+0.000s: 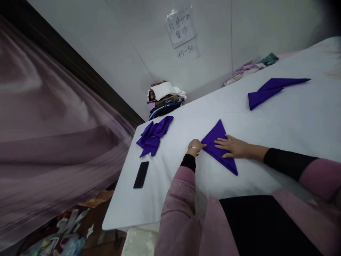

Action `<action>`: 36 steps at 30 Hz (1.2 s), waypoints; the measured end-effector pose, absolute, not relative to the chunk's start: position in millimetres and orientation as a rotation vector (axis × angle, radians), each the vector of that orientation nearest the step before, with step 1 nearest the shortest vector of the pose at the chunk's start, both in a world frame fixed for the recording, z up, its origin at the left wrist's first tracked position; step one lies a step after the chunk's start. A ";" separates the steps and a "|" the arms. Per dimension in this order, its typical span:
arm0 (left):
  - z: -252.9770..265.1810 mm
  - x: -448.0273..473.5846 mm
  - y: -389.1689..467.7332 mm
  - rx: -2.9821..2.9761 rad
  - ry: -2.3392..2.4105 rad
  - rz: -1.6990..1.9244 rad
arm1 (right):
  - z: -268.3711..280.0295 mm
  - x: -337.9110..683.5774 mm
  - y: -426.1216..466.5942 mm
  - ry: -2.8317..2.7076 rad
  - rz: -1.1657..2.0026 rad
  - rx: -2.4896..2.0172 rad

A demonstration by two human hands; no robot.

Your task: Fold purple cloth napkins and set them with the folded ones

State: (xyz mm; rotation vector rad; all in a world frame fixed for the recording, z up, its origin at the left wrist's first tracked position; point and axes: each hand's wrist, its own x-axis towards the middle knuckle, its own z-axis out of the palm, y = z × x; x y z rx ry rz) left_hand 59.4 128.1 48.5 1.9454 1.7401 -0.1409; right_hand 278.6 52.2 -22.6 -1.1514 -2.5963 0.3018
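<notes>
Cloth (212, 138), thin and purple, lies folded into a flat, sharp-edged triangle near the middle of the tabletop (165, 167); the right hand (231, 146) rests open on it, fingers spread and gripping nothing, while the left hand (196, 145) curls with its thumb at the left corner, whether pinching I cannot tell. Rumpled purple fabric (153, 137) sits leftward beyond a slim black phone (141, 175), and a long, pointed purple piece (266, 90) lies far right. White, softly creased covering meets a pale wall (213, 42) with handwritten paper (182, 26), near stacked textiles (166, 99) and a satiny mauve curtain (61, 121).
</notes>
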 end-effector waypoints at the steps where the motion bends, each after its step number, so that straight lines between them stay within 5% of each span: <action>1: 49.1 57.5 125.7 1.978 1.743 -0.141 | -19.2 283.0 52.9 -2.603 0.305 -1.172; 14: 27.2 102.6 106.7 2.679 1.170 0.046 | -17.1 250.9 7.5 -2.572 0.376 -1.040; 33: 4.7 113.5 111.6 2.737 1.231 -0.037 | -7.0 248.7 -89.2 -2.489 0.576 -0.937; 36: 5.8 114.3 111.3 2.746 1.233 -0.029 | 0.6 265.6 -98.2 -2.163 0.522 -1.217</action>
